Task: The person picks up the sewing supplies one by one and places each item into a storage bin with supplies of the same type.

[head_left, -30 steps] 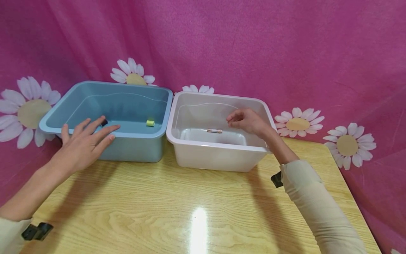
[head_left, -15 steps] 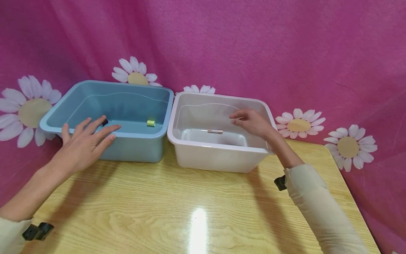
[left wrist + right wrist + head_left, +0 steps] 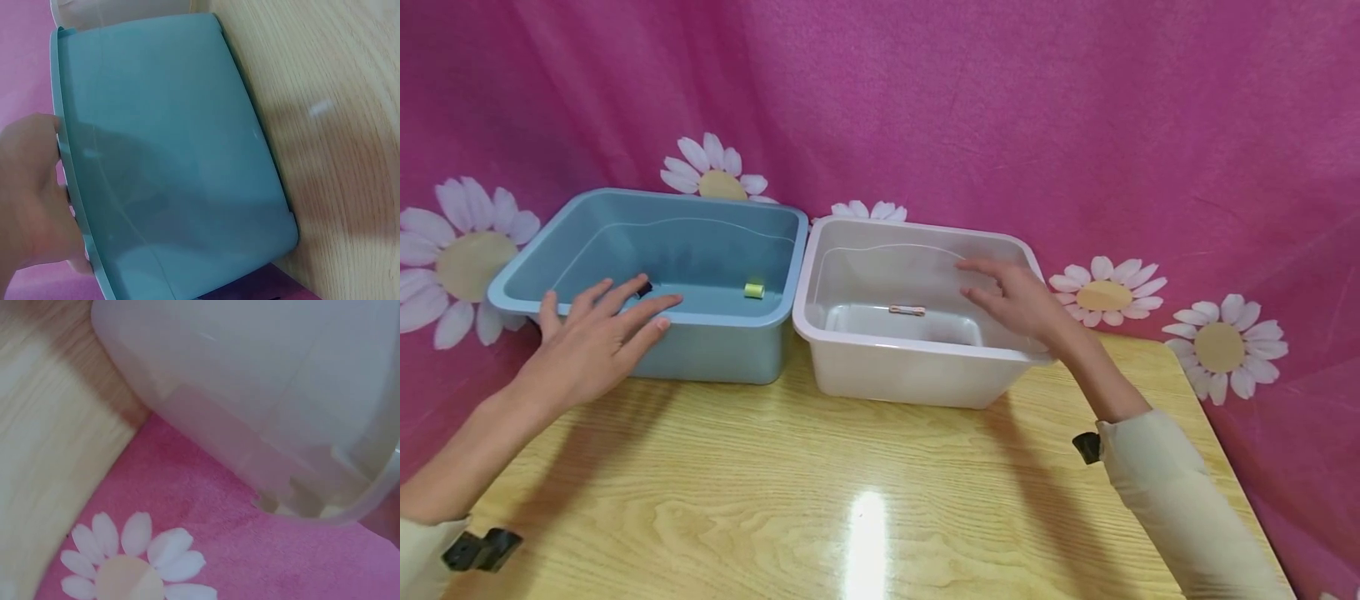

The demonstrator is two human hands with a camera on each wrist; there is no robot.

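My left hand [image 3: 598, 342], fingers spread, is over the front rim of a blue plastic bin [image 3: 715, 346]; in the left wrist view the hand [image 3: 34, 194] is beside the rim, touching or just above it. Inside the bin lie a small yellow-green spool-like cylinder [image 3: 754, 291] and a small black item [image 3: 644, 289], partly hidden by the fingers. My right hand [image 3: 1022, 304] hovers over the right end of a whitish plastic bin [image 3: 910, 375], thumb and fingers apart, holding nothing. On that bin's floor lies a small pinkish bundle with a pale band [image 3: 907, 310], like a skein of thread.
Both bins stand side by side at the back of a light wooden table [image 3: 775, 483]. Behind them hangs a magenta cloth [image 3: 925, 108] with printed daisies. A black clip-like piece is at each sleeve cuff [image 3: 1131, 450].
My right hand has drawn back to the right, and its fingers, close together before, have spread apart. My left hand stays over the blue bin's rim. The items in the bins have not moved.
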